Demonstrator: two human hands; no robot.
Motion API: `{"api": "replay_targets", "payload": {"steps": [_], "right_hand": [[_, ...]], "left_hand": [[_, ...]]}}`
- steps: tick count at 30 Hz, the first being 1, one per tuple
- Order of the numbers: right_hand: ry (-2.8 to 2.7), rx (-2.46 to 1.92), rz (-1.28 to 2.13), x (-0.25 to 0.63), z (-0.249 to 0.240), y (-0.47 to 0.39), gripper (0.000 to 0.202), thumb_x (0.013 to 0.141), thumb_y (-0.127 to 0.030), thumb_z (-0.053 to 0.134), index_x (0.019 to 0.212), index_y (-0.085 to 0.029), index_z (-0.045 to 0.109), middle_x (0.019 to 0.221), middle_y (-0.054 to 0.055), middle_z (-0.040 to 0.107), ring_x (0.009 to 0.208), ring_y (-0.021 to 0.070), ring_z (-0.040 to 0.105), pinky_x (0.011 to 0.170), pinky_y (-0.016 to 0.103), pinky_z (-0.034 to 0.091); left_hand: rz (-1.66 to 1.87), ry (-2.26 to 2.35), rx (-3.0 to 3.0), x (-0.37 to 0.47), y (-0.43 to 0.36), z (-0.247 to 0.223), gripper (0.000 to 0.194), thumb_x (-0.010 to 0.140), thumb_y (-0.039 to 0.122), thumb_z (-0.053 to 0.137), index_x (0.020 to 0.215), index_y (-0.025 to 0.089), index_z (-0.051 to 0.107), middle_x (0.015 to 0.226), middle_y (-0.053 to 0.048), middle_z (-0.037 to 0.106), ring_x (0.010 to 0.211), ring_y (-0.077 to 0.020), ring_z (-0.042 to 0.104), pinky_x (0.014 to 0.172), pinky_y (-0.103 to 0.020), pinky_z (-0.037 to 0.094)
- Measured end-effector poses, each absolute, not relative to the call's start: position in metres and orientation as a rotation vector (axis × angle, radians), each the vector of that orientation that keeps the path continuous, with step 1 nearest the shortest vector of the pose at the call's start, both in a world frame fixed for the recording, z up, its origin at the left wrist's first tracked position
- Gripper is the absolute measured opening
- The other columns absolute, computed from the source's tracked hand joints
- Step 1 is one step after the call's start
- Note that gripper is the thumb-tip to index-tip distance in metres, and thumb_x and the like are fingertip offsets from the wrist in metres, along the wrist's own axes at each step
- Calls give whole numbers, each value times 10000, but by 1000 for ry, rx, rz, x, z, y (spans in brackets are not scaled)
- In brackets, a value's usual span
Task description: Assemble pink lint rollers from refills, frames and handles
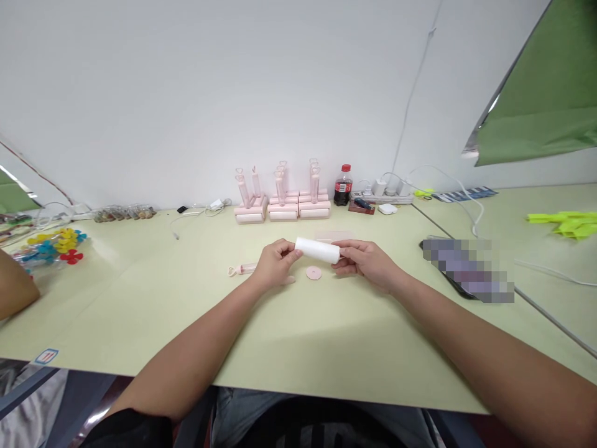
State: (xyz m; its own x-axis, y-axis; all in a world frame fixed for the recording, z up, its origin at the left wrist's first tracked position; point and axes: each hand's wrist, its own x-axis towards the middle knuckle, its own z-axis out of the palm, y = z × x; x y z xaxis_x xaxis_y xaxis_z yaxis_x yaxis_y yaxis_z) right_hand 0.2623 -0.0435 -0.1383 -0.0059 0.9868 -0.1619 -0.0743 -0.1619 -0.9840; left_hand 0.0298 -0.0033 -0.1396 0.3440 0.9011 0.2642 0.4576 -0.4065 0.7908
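Observation:
A white roll (318, 249) is held just above the table between my two hands. My left hand (278, 264) pinches its left end, and my right hand (366, 264) grips its right end. Below the roll, a round pink disc (314, 273) lies flat on the pale green table (298, 336). Partly covered by my left hand, a clear pink tube with a heart-shaped loop (242, 269) lies to the left. Behind the roll and my right hand is a flat translucent pink piece (334, 236).
Pink boxes with upright clear tubes (283, 208) line the wall, beside a cola bottle (343, 186) and a power strip (389, 198). A phone (461, 270) lies right. Colourful flower pieces (65, 244) and another person's arm (13, 286) are at left.

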Motion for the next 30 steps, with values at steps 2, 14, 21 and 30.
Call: {"api": "replay_targets", "payload": {"steps": [2,14,21,30], "right_hand": [[-1073,-1236,1376,263,-139,-43,207,807,-159,636,991,-160,733,878,85,740,726,179,709,731,362,650],[-1004,-1176,1440,263,-135,-44,196,814,-84,598,926,-115,757,828,91,737,700,151,697,652,255,635],[-947,-1122,1436,263,-137,-42,202,815,-56,573,890,-117,750,866,97,724,708,149,689,624,241,627],[-904,-1220,1380,258,-134,-44,183,745,-35,601,861,-149,683,835,66,699,722,171,694,659,319,642]], "left_hand": [[943,1195,1970,30,-4,-140,211,837,378,575,798,182,643,727,14,532,609,-111,462,566,-246,403],[1006,1146,1991,30,-3,-143,218,837,374,588,750,182,641,705,15,514,583,-101,440,522,-225,358],[1011,1095,2009,30,-2,-147,230,820,369,615,698,174,610,675,27,505,579,-96,437,556,-231,366],[1040,1089,2030,32,-6,-145,213,816,351,625,689,180,612,681,24,522,582,-100,455,564,-234,376]]}}
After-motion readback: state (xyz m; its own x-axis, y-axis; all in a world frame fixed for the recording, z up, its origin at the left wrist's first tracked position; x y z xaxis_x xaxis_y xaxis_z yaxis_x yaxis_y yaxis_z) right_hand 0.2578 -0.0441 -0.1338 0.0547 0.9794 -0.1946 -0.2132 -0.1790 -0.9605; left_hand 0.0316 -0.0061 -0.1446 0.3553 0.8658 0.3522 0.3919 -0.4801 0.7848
